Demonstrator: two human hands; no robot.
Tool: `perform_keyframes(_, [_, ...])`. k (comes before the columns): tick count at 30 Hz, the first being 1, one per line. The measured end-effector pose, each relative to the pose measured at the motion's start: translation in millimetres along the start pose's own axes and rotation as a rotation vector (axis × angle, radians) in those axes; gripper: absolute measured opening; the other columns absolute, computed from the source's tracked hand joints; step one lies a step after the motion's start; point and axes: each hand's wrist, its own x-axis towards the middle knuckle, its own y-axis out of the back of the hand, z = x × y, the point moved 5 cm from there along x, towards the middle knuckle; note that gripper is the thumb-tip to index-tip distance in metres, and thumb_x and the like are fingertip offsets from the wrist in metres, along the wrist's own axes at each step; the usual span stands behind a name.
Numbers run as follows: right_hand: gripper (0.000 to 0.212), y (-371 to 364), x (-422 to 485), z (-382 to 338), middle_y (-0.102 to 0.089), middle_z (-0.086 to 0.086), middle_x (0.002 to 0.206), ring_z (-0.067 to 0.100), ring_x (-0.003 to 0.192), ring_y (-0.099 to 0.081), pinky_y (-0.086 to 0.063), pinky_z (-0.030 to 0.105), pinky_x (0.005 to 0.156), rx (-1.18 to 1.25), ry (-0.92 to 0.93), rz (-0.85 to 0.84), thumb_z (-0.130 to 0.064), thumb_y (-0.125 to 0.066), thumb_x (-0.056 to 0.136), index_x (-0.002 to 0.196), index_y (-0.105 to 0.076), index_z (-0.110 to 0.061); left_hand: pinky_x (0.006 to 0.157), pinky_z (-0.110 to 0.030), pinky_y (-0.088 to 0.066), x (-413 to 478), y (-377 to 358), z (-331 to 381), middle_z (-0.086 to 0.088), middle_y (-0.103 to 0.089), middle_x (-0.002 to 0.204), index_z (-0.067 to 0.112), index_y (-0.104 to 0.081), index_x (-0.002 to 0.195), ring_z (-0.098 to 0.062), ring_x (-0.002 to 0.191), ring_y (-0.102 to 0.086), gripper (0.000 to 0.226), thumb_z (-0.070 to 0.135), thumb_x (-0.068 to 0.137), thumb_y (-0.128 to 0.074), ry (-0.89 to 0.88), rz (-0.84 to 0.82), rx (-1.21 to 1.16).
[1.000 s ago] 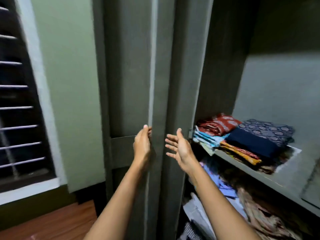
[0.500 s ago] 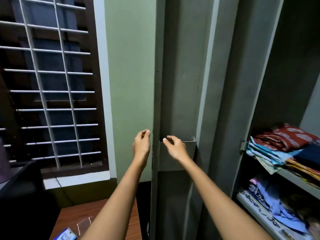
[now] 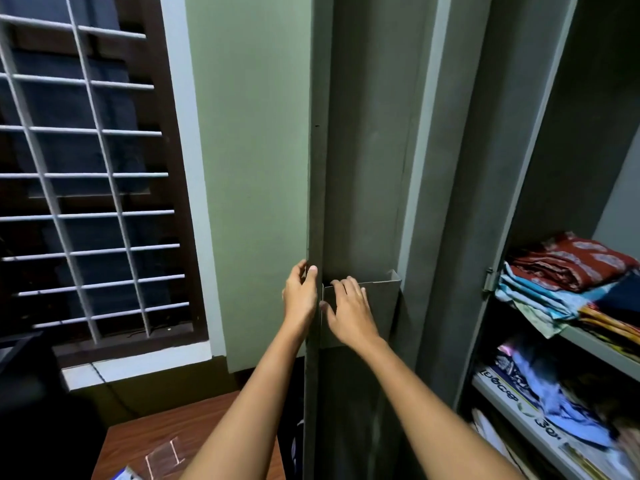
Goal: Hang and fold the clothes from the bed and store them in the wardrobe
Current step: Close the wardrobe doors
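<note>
Head view: looked at the wardrobe (image 3: pixel 588 133) with its door (image 3: pixel 363 168) swung open. Found folded clothes (image 3: pixel 568 271) stacked on the shelf (image 3: pixel 595 348) at right, so judged part of the storing done; saw no bed, hanger or garment in hand, so could not tell how much remained. Pinched the door's edge with the left hand (image 3: pixel 300 296), thumb in front, fingers wrapped behind. Held the door's small pocket (image 3: pixel 379 306) with the right hand (image 3: pixel 349 310), fingers curled over its rim, with both arms stretched forward.

Wardrobe door (image 3: pixel 363 168) edge-on left of crowded shelves (image 3: pixel 602 351)
</note>
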Motion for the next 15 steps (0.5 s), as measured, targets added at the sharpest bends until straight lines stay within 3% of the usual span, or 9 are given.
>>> perform_keyframes(3, [0.051,6.4,-21.8,3.2,-0.030,0.009,0.152,0.019,0.145,-0.013,-0.005,0.037,0.119,0.055,0.025,0.068,-0.033,-0.040,0.100,0.144,-0.033,-0.008,0.111,-0.034,-0.030,-13.6,-2.2,7.6,-0.005,-0.049,0.139,0.012,-0.045,0.137,-0.021,0.131,-0.041,0.041,0.027,0.099,-0.042,-0.038,0.032,0.015])
perform_keyframes(6, [0.052,17.6,-52.4,10.2,-0.033,0.009,0.151,0.018,0.145,-0.015,-0.008,0.034,0.119,0.131,0.063,0.122,-0.038,-0.035,0.100,0.142,-0.036,-0.007,0.110,-0.042,-0.032,-32.9,-7.6,15.7,-0.006,-0.054,0.135,0.012,-0.051,0.133,-0.023,0.128,-0.045,0.043,0.035,0.100,-0.035,-0.059,0.026,0.007])
perform_keyframes(10, [0.082,44.7,-105.3,22.6,-0.039,0.013,0.147,0.021,0.142,-0.023,-0.012,0.032,0.118,0.242,0.045,0.172,-0.065,-0.016,0.092,0.138,-0.042,-0.003,0.106,-0.046,-0.035,-75.8,-24.4,27.8,-0.013,-0.060,0.125,0.004,-0.058,0.123,-0.026,0.122,-0.051,0.048,0.038,0.100,-0.033,-0.116,-0.019,-0.042])
perform_keyframes(12, [0.091,60.7,-134.2,30.8,-0.049,0.016,0.138,0.024,0.135,-0.036,-0.022,0.037,0.116,0.281,0.032,0.263,-0.070,-0.009,0.089,0.132,-0.050,-0.001,0.101,-0.049,-0.041,-101.8,-37.0,35.4,-0.015,-0.065,0.113,0.000,-0.063,0.110,-0.030,0.115,-0.056,0.051,0.043,0.095,-0.040,-0.159,-0.079,-0.122])
perform_keyframes(15, [0.070,87.3,-181.3,46.7,-0.057,0.016,0.128,0.023,0.122,-0.049,-0.034,0.043,0.106,0.339,0.018,0.518,-0.056,-0.022,0.097,0.129,-0.051,-0.001,0.091,-0.045,-0.046,-143.8,-62.9,47.1,-0.012,-0.070,0.098,0.002,-0.068,0.095,-0.025,0.099,-0.063,0.052,0.047,0.085,-0.045,-0.195,-0.216,-0.220])
